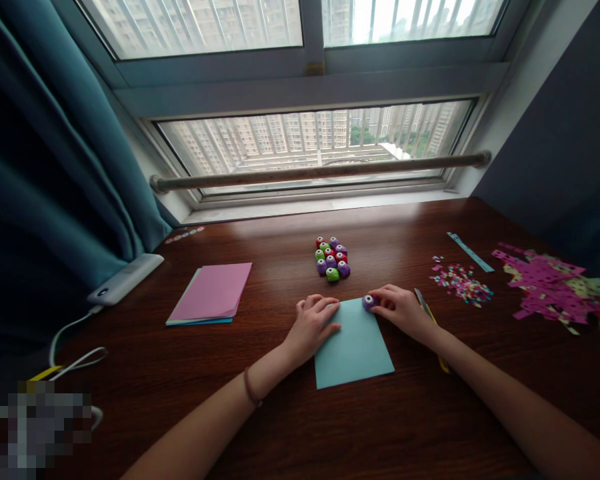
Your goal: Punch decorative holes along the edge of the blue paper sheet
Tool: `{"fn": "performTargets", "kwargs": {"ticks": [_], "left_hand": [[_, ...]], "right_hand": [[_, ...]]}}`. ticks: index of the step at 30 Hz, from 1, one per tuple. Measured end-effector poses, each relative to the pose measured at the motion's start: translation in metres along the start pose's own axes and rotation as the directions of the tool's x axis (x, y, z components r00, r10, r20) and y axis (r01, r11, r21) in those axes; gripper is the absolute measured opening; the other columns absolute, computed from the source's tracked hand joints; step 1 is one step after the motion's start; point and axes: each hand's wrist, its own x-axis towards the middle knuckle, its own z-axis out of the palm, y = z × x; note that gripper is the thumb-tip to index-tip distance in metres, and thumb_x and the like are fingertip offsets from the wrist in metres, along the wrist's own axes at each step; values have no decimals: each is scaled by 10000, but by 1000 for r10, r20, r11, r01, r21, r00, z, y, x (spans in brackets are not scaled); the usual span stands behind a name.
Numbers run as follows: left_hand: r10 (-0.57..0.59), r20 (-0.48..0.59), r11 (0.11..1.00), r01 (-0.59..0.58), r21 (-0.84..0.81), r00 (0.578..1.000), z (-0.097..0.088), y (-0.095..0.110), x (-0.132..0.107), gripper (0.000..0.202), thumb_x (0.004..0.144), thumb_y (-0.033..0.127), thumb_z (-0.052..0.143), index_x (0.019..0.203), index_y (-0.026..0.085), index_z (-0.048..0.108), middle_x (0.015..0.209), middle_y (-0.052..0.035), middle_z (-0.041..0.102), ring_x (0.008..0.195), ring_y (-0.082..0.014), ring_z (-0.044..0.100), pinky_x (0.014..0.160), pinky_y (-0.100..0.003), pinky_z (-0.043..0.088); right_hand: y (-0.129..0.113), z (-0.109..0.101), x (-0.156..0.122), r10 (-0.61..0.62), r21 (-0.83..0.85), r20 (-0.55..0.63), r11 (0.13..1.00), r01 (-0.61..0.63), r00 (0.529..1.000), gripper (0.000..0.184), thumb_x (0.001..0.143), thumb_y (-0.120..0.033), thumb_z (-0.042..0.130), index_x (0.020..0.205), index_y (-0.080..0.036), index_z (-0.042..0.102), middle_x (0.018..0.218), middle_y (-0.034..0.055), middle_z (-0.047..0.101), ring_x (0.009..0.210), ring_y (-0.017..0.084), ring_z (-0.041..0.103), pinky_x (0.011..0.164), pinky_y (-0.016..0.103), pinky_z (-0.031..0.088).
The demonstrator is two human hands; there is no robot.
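A light blue sheet of paper lies on the table in front of me. My left hand rests on its upper left side, fingers stretched out and holding nothing. At the sheet's upper right corner, my right hand grips a small purple craft punch between thumb and fingers. Whether the paper's corner is inside the punch cannot be made out. Beyond the sheet stands a cluster of similar purple, green and red craft punches.
Left is a stack of coloured paper, with a white power strip near the curtain. Right are a yellow-handled cutting tool partly under my forearm, confetti, a blue paper strip and a heap of punched strips.
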Motion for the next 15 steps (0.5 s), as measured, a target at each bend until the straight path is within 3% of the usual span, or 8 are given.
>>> {"fn": "performTargets", "kwargs": {"ticks": [4, 7, 11, 15], "left_hand": [[-10, -21, 1000, 10, 14, 1000, -3, 0, 1, 419, 849, 361, 537, 1237, 218, 474, 1260, -74, 487, 1154, -250, 365, 935, -432, 279], [4, -96, 999, 1, 53, 995, -10, 5, 2, 410, 891, 335, 465, 1275, 195, 425, 1330, -97, 413, 1237, -252, 297, 974, -438, 243], [117, -165, 988, -97, 123, 979, -17, 18, 9, 455, 914, 339, 410, 1324, 158, 339, 1380, -124, 336, 1310, -251, 197, 1040, -448, 155], [217, -187, 973, -196, 123, 958, -15, 36, 25, 611, 903, 394, 414, 1383, 112, 163, 1427, -159, 215, 1341, -254, 106, 1071, -463, 111]], "right_hand": [[-2, -2, -2, 5, -22, -13, 1000, -5, 1000, 312, 774, -287, 648, 1063, -175, 609, 816, 19, 554, 589, 118, 517, 556, 229, 447], [-2, -6, 0, -14, -38, -61, 999, 11, 998, 327, 790, -314, 626, 1081, -172, 582, 911, 46, 573, 687, 150, 556, 618, 251, 470], [-3, -7, 15, -20, -15, -209, 1000, 17, 978, 246, 875, -290, 485, 1069, -162, 562, 1034, 73, 575, 889, 189, 561, 779, 293, 465], [-15, 7, 44, -107, -204, -296, 978, 47, 949, 246, 887, -193, 413, 1067, -103, 555, 1047, 112, 569, 1012, 226, 486, 917, 356, 376]]}}
